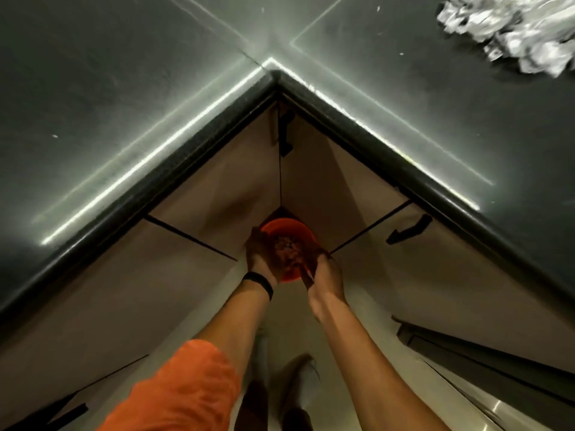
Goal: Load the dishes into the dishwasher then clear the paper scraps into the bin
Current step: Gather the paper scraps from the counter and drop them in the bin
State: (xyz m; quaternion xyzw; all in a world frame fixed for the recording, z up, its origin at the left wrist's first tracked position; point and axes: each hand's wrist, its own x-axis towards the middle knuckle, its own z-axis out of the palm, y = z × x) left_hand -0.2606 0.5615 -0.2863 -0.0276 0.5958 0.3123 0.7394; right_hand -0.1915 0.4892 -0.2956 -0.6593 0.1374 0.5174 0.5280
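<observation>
Crumpled paper heap (pixel 510 29) lies on dark counter (pixel 124 88).

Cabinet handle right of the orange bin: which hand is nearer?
Right. The right hand is at the right rim of the orange bin, toward the cabinet handle; the left hand is at its left rim.

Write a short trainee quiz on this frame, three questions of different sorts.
1. True or false: the left hand and the right hand are both at the bin.
2. Where is the bin? A in a sink; B low in the corner where the cabinets meet; C on a shelf.
3. Fill in: the crumpled heap lies on the ___.
Key: 1 true; 2 B; 3 counter.
</observation>
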